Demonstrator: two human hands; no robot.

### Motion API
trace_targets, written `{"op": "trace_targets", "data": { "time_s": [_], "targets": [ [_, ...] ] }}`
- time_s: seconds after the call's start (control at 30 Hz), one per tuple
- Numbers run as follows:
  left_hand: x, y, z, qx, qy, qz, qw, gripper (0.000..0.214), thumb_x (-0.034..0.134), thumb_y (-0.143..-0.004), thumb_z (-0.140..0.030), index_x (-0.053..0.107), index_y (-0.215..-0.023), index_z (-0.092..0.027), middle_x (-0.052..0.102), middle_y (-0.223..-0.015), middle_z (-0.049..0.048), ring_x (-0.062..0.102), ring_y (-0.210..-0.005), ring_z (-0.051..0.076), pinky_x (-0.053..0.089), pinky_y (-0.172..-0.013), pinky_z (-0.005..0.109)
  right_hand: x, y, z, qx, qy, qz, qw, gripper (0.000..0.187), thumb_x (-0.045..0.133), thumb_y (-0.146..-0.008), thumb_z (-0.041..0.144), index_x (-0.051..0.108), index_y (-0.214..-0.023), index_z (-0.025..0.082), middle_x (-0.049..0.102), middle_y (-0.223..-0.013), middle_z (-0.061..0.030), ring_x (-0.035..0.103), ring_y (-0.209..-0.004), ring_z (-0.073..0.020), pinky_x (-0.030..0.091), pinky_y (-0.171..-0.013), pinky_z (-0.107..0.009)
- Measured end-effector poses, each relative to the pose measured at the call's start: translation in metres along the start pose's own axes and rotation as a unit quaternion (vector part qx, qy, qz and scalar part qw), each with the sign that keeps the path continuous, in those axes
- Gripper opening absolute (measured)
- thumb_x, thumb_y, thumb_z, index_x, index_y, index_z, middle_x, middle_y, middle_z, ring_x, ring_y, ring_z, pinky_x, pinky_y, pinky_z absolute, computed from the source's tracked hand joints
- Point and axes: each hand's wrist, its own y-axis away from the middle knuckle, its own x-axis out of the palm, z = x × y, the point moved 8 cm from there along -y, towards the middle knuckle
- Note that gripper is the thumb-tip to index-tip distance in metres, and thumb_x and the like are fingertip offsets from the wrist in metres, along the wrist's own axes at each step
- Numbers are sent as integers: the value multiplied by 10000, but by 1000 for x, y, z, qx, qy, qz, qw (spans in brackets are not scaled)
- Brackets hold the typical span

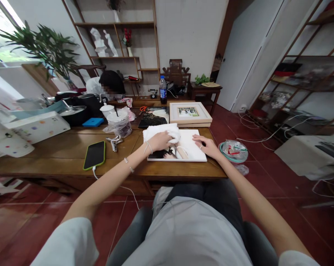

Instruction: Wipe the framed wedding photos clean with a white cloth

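Note:
A white-edged photo panel lies flat on the wooden table in front of me, its print showing dark and pale areas. My left hand is closed on a bunched white towel, which covers the panel's upper left part. At the panel's right edge rests my right hand, fingers apart and touching the surface, with no object in it. Just beyond are a white picture frame holding a small photo and a dark photo panel.
Left on the table are a phone on a cable, a silver clamp-like object, a bagged cup and a blue box. A bottle stands behind. Another person leans at the far side. A bin stands right.

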Motion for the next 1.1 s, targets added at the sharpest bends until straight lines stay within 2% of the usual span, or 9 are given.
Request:
{"op": "trace_targets", "data": {
  "time_s": [0.1, 0.17, 0.3, 0.47, 0.6, 0.7, 0.83, 0.97, 1.1],
  "targets": [
    [4, -15, 13, 22, 19, -31, 999, 321, 474, -894, -386, 683, -985, -160, 674, -1027, 114, 591, -1017, 259, 463, -873, 346, 0, 0, 0, 2, 2, -1, 1000, 239, 548, -834, 258, 688, -1024, 225, 631, -1218, -74, 543, -1188, -219, 390, -1046, -417],
    [5, -15, 7, 24, 19, -55, 998, 314, 468, -895, -373, 693, -949, -161, 650, -1123, 122, 553, -1084, 272, 448, -903, 377, 0, 1, 0, 2, 5, -1, 1000, 244, 544, -836, 263, 686, -1029, 216, 630, -1219, -83, 544, -1187, -220, 391, -1045, -412],
    [5, 2, -37, 32, 19, -63, 997, 266, 470, -881, -297, 689, -984, -185, 479, -1391, 86, 398, -1265, 314, 373, -995, 488, 1, 1, 0, 4, 13, 1, 1000, 250, 538, -839, 261, 682, -1037, 210, 622, -1231, -93, 538, -1193, -221, 385, -1047, -408],
    [-4, 47, -106, 39, 37, -28, 998, 279, 483, -847, -219, 660, -1060, -186, 428, -1434, 69, 332, -1320, 336, 342, -1024, 527, 1, 1, 0, 5, 16, 5, 1000, 251, 533, -832, 251, 686, -1026, 209, 621, -1232, -95, 544, -1185, -225, 393, -1038, -408],
    [-10, 69, -130, 66, 45, -18, 997, 269, 482, -854, -232, 661, -1049, -188, 426, -1436, 51, 329, -1327, 336, 359, -1023, 510, 1, 1, 1, -7, 7, 10, 1000, 277, 514, -827, 234, 681, -1045, 205, 614, -1243, -91, 538, -1193, -222, 398, -1033, -403],
    [-11, 56, -119, 70, 42, -29, 996, 261, 472, -866, -246, 661, -1039, -197, 469, -1403, 44, 364, -1305, 313, 378, -1015, 482, 1, 1, -5, 3, 16, 9, 1000, 291, 508, -817, 209, 678, -1052, 214, 610, -1250, -83, 542, -1189, -219, 394, -1035, -402],
    [-5, 10, -80, 32, 44, -16, 998, 279, 457, -884, -286, 655, -1067, -213, 548, -1312, 76, 443, -1238, 285, 413, -980, 465, 2, 0, -10, 21, 36, 10, 999, 273, 523, -819, 232, 686, -1037, 200, 604, -1255, -102, 547, -1182, -237, 393, -1033, -408],
    [9, -27, -42, -26, 53, 6, 998, 337, 430, -909, -369, 575, -1194, -264, 437, -1423, 61, 269, -1355, 318, 268, -1014, 657, 1, 0, -7, 14, 27, 3, 1000, 260, 537, -828, 256, 686, -1039, 222, 616, -1243, -81, 548, -1181, -229, 394, -1035, -403],
    [20, -27, -17, -69, 56, 5, 996, 353, 375, -937, -363, 525, -1247, -289, 284, -1515, 36, 154, -1397, 338, 193, -975, 748, 2, 0, -3, 6, 19, 2, 1000, 257, 538, -835, 263, 685, -1040, 214, 626, -1226, -89, 547, -1183, -221, 391, -1040, -400]
  ]
}}
